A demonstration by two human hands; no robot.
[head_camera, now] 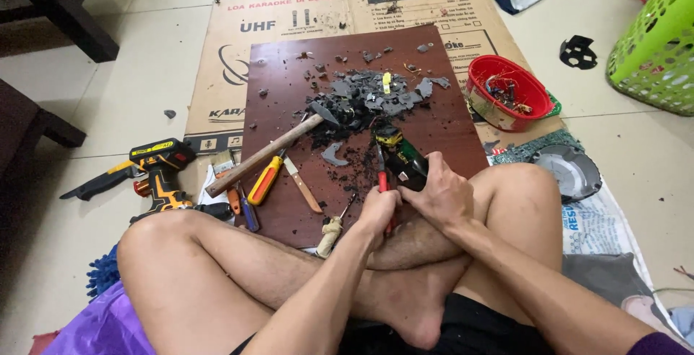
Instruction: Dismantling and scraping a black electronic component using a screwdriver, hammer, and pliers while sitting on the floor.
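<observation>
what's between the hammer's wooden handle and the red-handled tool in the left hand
In the head view, a wooden-handled knife lies on the brown board between them.

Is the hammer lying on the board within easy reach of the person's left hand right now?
Probably yes. The hammer lies bare on the brown board, nothing across its handle. But the left hand grips a red-handled tool, so it would need to let go first.

A single head-worn camera looks steeply down and forward from a person sitting cross-legged on the tiled floor (pixel 144 58). The view is close: bare knees and forearms fill the bottom, the dark wooden board (pixel 289 87) lies just ahead at centre, flattened cardboard (pixel 238 22) stretches away to the top edge, and a green basket (pixel 654 44) sits at far right
</observation>
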